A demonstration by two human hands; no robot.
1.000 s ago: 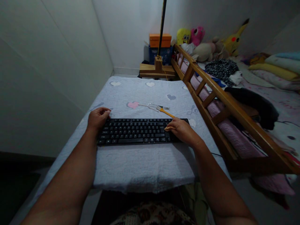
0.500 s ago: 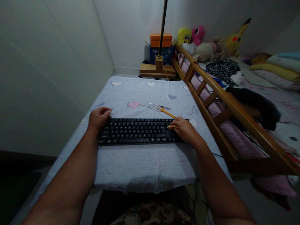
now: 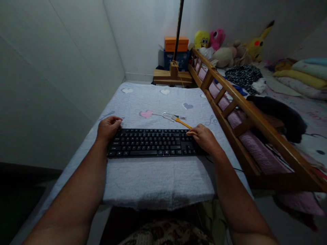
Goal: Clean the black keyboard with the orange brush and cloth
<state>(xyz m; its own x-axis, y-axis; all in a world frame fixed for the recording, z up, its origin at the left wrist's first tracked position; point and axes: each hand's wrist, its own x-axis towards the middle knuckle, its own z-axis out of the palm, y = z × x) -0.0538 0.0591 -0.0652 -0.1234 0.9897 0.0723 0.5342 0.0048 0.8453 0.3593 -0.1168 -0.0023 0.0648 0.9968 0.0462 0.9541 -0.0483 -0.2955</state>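
Observation:
A black keyboard [image 3: 153, 142] lies across a table covered with a pale quilt [image 3: 158, 177] printed with hearts. My left hand [image 3: 107, 128] grips the keyboard's left end, fingers curled over its edge. Over the keypad at the right end rests my right hand [image 3: 204, 139], its fingertips pinched on a small yellowish thing [image 3: 190, 133] that I cannot make out. Just beyond the keyboard lie an orange-handled tool [image 3: 182, 122] and thin metal tweezers [image 3: 170, 115].
A wooden bed rail [image 3: 237, 102] runs along the table's right side, with bedding, dark clothes and plush toys [image 3: 217, 42] behind it. At the far end stand a wooden base with a black pole [image 3: 176, 51] and stacked orange and blue boxes [image 3: 175, 46]. A wall closes off the left.
My right hand has slid with the yellowish thing from the keys left of the keypad toward the keyboard's far right corner. The left hand has stayed in place.

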